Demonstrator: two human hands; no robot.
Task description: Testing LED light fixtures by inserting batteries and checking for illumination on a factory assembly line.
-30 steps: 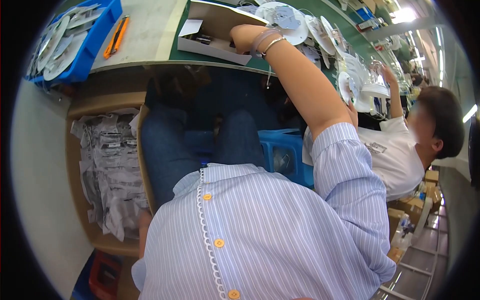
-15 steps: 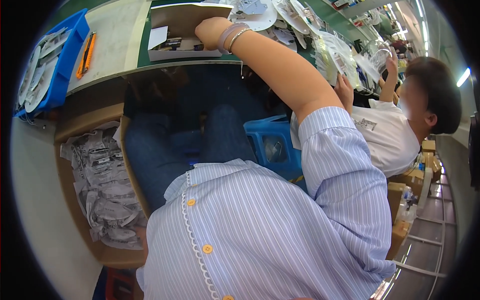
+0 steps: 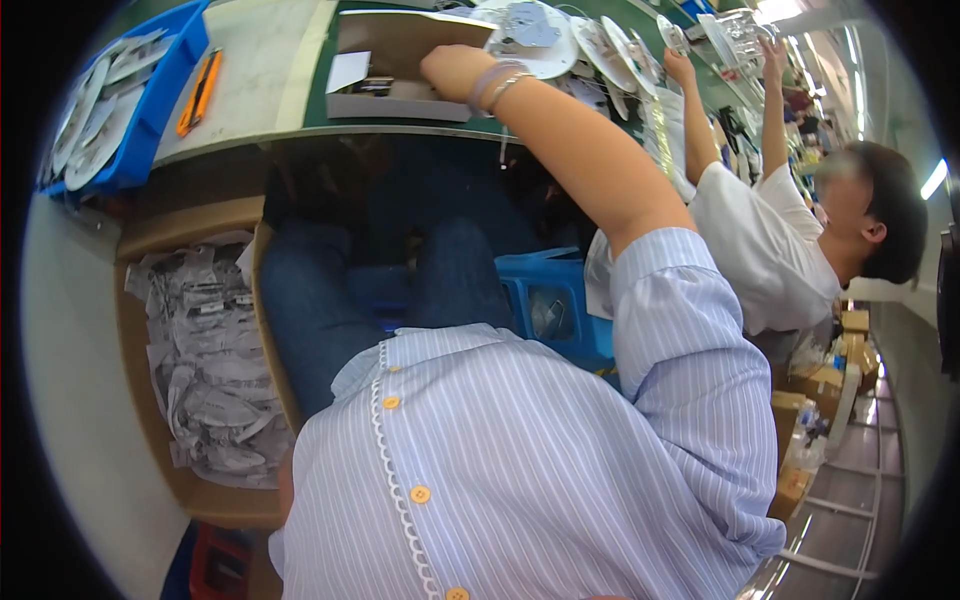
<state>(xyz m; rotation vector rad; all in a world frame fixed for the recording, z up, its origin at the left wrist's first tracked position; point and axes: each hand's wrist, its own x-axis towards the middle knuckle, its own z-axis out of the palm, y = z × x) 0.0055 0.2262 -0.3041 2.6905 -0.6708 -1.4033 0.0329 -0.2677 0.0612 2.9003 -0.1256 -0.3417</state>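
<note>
Both of the co-worker's hands (image 3: 680, 66) now reach farther out than half a second ago, while the person's right hand (image 3: 457, 72) stays inside the white box (image 3: 398, 107), its fingers hidden, so its grip cannot be told. That box lies on the surface (image 3: 268, 75), long axis running left to right along the near edge, lid standing up at the far side. Dark pieces (image 3: 376, 85) sit at its left end. The left hand is out of view.
</note>
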